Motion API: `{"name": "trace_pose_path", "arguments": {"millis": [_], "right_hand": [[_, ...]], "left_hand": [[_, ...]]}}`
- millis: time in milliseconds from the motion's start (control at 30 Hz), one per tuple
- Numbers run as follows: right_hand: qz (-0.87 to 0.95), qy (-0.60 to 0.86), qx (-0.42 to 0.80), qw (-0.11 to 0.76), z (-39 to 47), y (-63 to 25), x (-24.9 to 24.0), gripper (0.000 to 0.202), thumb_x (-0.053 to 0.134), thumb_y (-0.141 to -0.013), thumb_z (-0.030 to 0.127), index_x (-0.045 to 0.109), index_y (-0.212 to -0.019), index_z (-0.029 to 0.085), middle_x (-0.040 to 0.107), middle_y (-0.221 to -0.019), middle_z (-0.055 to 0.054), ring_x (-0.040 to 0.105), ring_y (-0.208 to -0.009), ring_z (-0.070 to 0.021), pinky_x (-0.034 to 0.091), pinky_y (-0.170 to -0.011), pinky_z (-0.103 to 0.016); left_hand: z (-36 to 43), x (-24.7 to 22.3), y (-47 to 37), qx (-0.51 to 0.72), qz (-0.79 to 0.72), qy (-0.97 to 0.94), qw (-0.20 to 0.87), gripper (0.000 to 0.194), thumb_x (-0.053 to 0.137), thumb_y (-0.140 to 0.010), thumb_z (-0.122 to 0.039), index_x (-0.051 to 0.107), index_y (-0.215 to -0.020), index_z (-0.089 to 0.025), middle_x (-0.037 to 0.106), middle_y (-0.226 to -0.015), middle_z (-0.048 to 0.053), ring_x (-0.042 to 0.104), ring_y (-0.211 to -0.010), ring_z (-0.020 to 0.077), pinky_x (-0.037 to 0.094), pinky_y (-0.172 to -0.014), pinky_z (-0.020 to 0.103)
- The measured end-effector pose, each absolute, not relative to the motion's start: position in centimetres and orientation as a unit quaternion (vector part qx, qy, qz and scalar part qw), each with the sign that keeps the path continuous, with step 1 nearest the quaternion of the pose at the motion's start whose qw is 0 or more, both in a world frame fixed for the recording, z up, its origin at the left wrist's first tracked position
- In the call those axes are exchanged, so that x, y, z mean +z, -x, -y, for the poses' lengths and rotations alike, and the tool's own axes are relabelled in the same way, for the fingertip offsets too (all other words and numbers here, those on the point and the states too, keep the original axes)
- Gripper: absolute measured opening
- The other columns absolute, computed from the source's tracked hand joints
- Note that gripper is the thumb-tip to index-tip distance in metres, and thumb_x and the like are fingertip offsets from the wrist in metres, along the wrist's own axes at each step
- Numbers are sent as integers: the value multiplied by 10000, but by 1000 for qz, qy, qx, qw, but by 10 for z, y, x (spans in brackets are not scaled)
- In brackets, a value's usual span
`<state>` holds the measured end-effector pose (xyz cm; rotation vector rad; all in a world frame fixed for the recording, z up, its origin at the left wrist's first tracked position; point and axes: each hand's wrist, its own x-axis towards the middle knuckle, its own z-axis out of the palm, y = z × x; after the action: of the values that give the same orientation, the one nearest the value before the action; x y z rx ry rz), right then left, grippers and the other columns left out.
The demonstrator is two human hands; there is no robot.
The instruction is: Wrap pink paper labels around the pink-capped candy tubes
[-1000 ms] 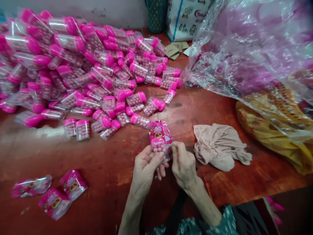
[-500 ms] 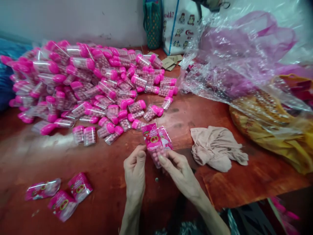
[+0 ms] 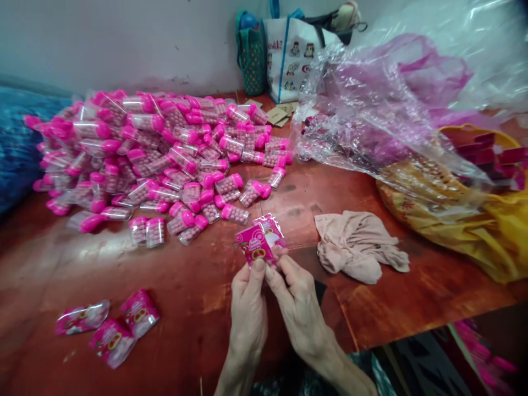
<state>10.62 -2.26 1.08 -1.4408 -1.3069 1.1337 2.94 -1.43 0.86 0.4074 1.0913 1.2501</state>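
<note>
Between both hands is a small candy container with a pink printed label sleeve over it. My left hand pinches its lower left side with the thumb on the front. My right hand grips its lower right side, covering most of the bottom. Behind it, a second pink and white printed sleeve shows; whether the fingers also hold it I cannot tell. Beyond the hands lies a big heap of clear candy containers with pink caps. Three sleeved candy containers rest at the front left.
A crumpled beige cloth lies right of my hands on the reddish-brown table. Clear plastic wrap and a yellow bag fill the right side. A white printed bag and green bag stand by the wall.
My left hand has come in from beside the candy container and now grips it along with the right. The sleeve has tilted a little left. The view has shifted slightly.
</note>
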Motion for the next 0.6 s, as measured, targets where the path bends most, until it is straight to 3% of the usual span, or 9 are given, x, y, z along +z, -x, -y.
{"name": "trace_pose_path", "arguments": {"millis": [267, 400, 600], "right_hand": [[427, 505, 604, 444, 9, -111, -5, 269, 552, -796, 372, 542, -636, 156, 474, -537, 50, 415, -466, -74, 337, -452, -190], [391, 509, 616, 457, 6, -109, -10, 274, 587, -764, 386, 571, -627, 149, 445, -456, 60, 409, -406, -68, 324, -413, -190], [345, 481, 657, 467, 6, -108, -14, 307, 595, -756, 398, 590, -604, 133, 458, -428, 54, 423, -383, -66, 347, -417, -198]], "left_hand": [[9, 7, -22, 530, -455, -134, 703, 208, 548, -790, -294, 663, -844, -130, 666, -777, 56, 575, -643, 132, 436, -600, 248], [8, 4, -24, 528, -469, -155, 691, 179, 576, -771, -276, 650, -847, -132, 647, -757, 43, 494, -547, 89, 386, -512, 216], [13, -1, -26, 541, -482, -156, 671, 176, 635, -721, -285, 593, -637, -137, 527, -571, -23, 394, -489, 57, 307, -446, 179]]}}
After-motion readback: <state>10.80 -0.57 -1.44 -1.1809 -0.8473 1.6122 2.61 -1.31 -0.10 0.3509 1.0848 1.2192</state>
